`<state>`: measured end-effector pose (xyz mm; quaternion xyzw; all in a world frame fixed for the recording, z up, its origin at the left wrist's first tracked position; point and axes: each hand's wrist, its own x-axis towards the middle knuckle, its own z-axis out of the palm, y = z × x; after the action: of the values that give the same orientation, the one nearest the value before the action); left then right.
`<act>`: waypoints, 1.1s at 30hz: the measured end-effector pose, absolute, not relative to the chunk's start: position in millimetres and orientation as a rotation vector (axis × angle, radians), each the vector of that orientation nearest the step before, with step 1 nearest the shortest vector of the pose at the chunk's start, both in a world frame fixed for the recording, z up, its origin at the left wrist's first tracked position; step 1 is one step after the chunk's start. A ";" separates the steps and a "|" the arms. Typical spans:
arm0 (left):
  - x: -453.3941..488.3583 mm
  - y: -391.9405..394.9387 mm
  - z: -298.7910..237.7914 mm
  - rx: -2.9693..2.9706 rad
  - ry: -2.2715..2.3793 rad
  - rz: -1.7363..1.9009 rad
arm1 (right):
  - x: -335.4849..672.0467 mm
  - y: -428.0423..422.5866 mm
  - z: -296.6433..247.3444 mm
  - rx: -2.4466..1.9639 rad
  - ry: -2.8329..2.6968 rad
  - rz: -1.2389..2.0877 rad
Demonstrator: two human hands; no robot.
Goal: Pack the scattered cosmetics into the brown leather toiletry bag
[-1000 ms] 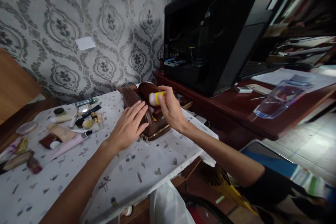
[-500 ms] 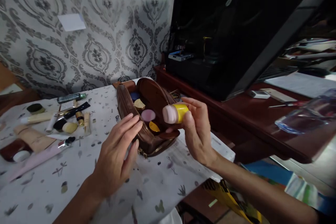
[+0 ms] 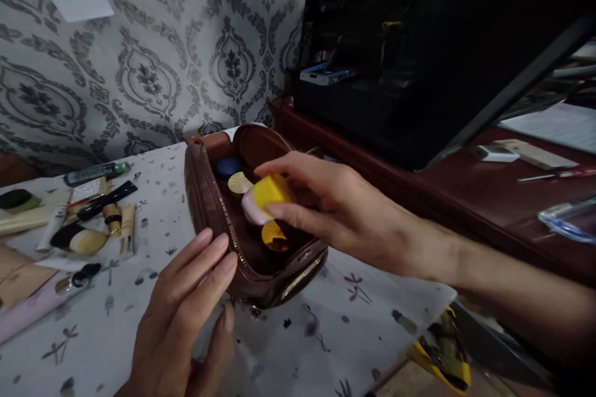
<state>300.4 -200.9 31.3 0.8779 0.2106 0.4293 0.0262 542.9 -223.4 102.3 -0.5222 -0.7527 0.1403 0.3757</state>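
Pinched between thumb and fingertips of the right hand, a yellow-and-pink container, tilted with pink end down, over the mouth of an open brown bag. Inside the bag, a blue round piece, a pale gold disc and an orange-yellow round piece. At the bag's near left side, the left hand, fingers loosely extended, thumb apart, grasping nothing; contact with the bag hard to tell. Beneath, a white patterned surface; farther left, a pink tube among scattered cosmetics.
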 end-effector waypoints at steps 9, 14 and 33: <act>298.1 -200.7 29.1 2.736 0.659 1.295 | 522.1 -194.8 126.0 -1.392 -2.471 0.613; 299.5 -200.2 27.3 2.688 0.655 1.328 | 513.5 -171.9 124.7 -1.465 -2.607 0.555; 294.2 -194.3 25.8 2.750 0.560 1.292 | 531.5 -208.8 130.5 -1.563 -2.491 0.373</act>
<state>294.2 -194.3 25.8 0.8898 0.1811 0.4180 0.0261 531.5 -208.8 130.5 -0.5251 -0.8370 0.1253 0.0888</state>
